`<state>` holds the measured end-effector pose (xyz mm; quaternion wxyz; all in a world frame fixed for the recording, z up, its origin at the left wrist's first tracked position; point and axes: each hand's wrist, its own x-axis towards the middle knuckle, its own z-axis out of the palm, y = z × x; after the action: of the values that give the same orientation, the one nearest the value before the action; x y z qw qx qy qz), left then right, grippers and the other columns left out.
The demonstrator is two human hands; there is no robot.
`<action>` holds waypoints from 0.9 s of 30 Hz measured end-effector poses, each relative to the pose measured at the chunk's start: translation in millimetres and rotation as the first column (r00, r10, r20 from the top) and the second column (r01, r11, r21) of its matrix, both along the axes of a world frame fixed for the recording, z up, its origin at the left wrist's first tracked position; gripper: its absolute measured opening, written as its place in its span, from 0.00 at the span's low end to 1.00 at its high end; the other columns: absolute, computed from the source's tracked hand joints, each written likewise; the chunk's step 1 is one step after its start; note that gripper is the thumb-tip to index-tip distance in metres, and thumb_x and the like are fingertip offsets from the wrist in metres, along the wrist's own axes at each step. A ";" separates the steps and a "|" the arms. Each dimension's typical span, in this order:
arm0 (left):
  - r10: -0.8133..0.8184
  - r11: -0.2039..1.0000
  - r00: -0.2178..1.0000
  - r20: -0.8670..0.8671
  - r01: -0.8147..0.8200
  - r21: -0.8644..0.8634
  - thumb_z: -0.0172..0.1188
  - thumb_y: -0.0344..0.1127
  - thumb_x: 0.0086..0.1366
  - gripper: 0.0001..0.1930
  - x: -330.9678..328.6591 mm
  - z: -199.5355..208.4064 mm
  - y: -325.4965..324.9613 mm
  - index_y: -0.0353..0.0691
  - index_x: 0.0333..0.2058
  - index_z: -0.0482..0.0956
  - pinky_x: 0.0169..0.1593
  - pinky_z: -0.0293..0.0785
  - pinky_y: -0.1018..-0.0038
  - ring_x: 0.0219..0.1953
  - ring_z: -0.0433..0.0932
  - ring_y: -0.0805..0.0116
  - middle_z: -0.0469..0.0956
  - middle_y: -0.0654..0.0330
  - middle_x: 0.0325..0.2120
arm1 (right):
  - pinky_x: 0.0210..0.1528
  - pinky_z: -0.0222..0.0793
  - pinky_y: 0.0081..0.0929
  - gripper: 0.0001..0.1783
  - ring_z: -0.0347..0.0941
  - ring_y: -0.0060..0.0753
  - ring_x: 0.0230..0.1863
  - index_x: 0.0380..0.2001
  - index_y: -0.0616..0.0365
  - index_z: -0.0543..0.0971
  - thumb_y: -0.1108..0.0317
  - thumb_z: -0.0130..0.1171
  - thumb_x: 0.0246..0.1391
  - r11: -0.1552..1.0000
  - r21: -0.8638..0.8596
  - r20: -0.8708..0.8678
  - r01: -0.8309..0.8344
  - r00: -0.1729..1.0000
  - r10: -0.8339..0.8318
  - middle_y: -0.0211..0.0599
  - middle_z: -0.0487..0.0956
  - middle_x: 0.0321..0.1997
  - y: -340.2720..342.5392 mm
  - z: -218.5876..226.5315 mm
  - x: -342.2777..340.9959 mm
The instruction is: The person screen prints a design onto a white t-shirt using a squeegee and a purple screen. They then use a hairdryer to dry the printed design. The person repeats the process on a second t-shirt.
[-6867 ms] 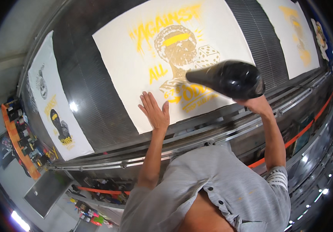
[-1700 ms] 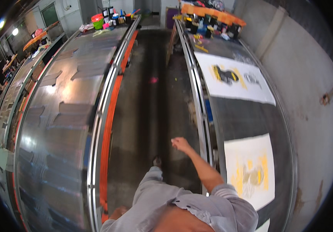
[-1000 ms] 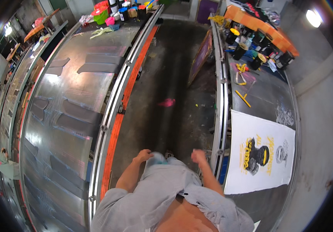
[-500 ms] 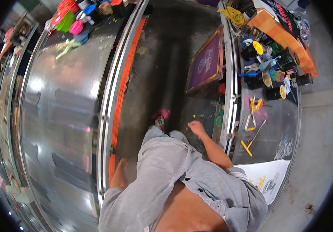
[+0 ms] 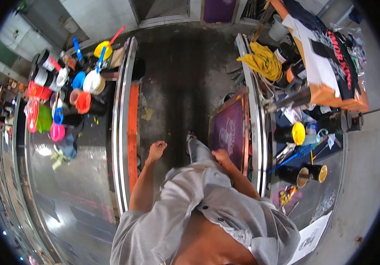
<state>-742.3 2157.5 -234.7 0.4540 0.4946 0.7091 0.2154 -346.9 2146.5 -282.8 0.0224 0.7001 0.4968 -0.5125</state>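
I stand in an aisle between two long work tables. My left hand (image 5: 156,151) hangs beside the left table's metal rail (image 5: 120,132), fingers curled in and nothing visible in them. Close by my right thigh, my right hand (image 5: 221,157) is loosely curled, with no object showing in it. Just right of that hand a framed printing screen (image 5: 225,126) with purple mesh leans against the right table. A bare or sandalled foot (image 5: 191,135) steps ahead on the dark floor.
On the left table stand ink tubs, among them a pink cup (image 5: 57,131) and a white tub (image 5: 93,83). The right table carries a yellow cloth (image 5: 263,62), dark tubs (image 5: 294,176) and an orange-sided board (image 5: 331,95). A doorway (image 5: 161,9) lies beyond the aisle.
I have moved forward along the aisle, so the tubs and screen are nearer. My left hand has swung forward; the right has come back beside my thigh.
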 end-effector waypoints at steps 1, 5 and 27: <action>-0.061 0.997 0.997 -0.055 0.059 -0.047 0.61 0.48 0.64 0.19 -19.5 -16.6 15.2 0.40 0.44 0.85 0.45 0.77 0.69 0.41 0.84 0.60 0.85 0.51 0.35 | 0.33 0.67 0.37 0.23 0.72 0.43 0.31 0.34 0.60 0.79 0.48 0.59 0.56 0.974 -0.001 -0.280 0.225 0.935 -0.217 0.41 0.79 0.32 46.6 5.7 -15.2; -0.092 0.958 0.990 -0.103 0.060 -0.280 0.61 0.48 0.63 0.18 -58.3 -68.6 37.6 0.40 0.42 0.85 0.45 0.77 0.64 0.41 0.84 0.55 0.85 0.52 0.35 | 0.24 0.68 0.24 0.15 0.72 0.19 0.25 0.35 0.55 0.78 0.54 0.62 0.60 0.945 0.013 -0.477 0.328 0.832 -0.282 0.25 0.78 0.29 246.2 67.4 -50.4; 0.186 0.978 0.975 0.126 -0.196 0.076 0.64 0.43 0.62 0.18 -10.8 9.5 875.3 0.37 0.44 0.85 0.38 0.75 0.66 0.33 0.80 0.68 0.84 0.57 0.29 | 0.49 0.74 0.45 0.20 0.80 0.52 0.46 0.37 0.58 0.85 0.52 0.63 0.50 0.960 0.146 0.230 -0.238 0.952 0.201 0.51 0.84 0.42 934.1 59.4 19.5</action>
<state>-753.1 3032.8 -225.1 0.4500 0.4301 0.7152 0.3179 -327.4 3080.6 -223.4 0.0718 0.6905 0.6088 -0.3841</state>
